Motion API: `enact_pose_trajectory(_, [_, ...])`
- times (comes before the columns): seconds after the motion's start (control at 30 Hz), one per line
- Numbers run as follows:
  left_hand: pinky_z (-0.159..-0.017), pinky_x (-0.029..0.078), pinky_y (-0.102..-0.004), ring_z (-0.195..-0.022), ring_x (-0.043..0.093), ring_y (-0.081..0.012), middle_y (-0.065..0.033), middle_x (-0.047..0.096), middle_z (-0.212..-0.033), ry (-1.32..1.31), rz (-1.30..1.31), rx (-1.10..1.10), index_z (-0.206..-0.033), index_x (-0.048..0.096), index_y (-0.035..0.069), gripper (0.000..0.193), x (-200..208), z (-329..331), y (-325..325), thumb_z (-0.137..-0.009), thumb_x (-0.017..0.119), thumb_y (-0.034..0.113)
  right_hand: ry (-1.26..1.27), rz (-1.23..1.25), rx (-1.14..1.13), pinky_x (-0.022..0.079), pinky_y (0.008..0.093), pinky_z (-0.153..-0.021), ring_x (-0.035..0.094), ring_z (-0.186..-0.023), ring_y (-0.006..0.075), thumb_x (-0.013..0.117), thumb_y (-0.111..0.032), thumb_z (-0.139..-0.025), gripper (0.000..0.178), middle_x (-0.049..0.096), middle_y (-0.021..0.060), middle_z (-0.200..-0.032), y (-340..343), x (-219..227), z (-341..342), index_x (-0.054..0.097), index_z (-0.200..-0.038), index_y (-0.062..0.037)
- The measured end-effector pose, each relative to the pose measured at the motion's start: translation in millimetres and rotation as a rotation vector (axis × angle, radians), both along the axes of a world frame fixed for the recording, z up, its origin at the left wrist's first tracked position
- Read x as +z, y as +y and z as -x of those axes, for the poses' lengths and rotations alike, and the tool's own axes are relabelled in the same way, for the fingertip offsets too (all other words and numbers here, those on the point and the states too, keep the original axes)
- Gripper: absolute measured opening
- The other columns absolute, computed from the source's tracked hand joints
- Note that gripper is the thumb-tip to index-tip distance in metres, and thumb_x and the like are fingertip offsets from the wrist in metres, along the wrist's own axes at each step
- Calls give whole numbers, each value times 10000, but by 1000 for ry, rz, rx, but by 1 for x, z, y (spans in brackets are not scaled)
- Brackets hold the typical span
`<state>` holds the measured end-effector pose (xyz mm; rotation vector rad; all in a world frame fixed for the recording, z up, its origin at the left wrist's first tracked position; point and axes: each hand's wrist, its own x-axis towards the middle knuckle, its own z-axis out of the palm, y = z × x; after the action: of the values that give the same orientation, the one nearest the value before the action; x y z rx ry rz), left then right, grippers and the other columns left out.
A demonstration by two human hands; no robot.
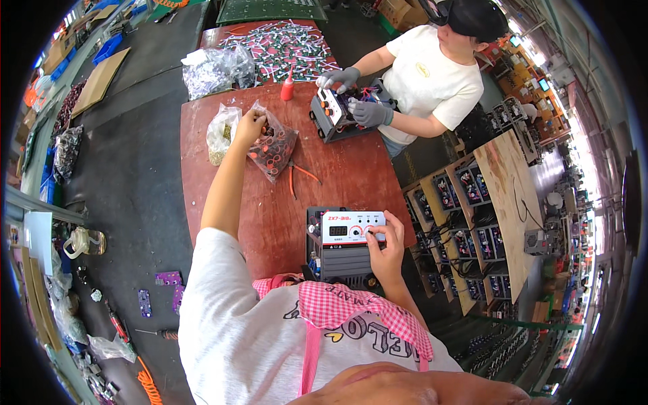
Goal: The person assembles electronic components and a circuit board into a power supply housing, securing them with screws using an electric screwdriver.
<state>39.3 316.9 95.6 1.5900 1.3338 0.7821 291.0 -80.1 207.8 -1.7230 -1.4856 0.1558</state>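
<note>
In front of me stands a dark grey welding machine (344, 263) with a white control panel (341, 219) carrying a small display and dials. My right hand (387, 248) is closed on a small knob (370, 231) at the panel's right side, thumb and finger pinching it. Farther off, my left arm stretches to a clear plastic bag (273, 152) full of black and orange knobs. At the bag's mouth my left hand (250, 128) has its fingers curled together; what they hold is hidden. Another clear bag (221, 135) with small yellowish parts leans beside it.
Orange-handled pliers (300, 177) and a red bottle (287, 86) lie and stand on the red table (337, 172). Across it, a co-worker's gloved hands (370, 113) work on another machine (331, 111). Wired boards (277, 50) cover the far end; a rack of machines (466, 223) stands right.
</note>
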Motion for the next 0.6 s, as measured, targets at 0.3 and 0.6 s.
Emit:
enact_pose_trajectory(0.3, [-538, 444, -152, -670, 570, -50, -64, 670, -944, -1190, 725, -519, -1231, 582, 5, 322, 96, -34, -190, -1029, 505, 244, -21, -77, 219, 440, 418, -960, 582, -1096, 337, 720, -52, -800, 283, 628, 156, -1179, 29, 42, -3, 651, -1073, -27])
enact_pose_trajectory(0.6, [-512, 424, -170, -649, 560, -60, -50, 649, -901, -1320, 897, -400, -1136, 551, 41, 294, 125, -64, -294, -1023, 527, 311, 105, -121, 438, 470, 402, -902, 595, -1043, 301, 744, -112, -827, 339, 619, 132, -1144, 46, 56, 15, 652, -1146, -42])
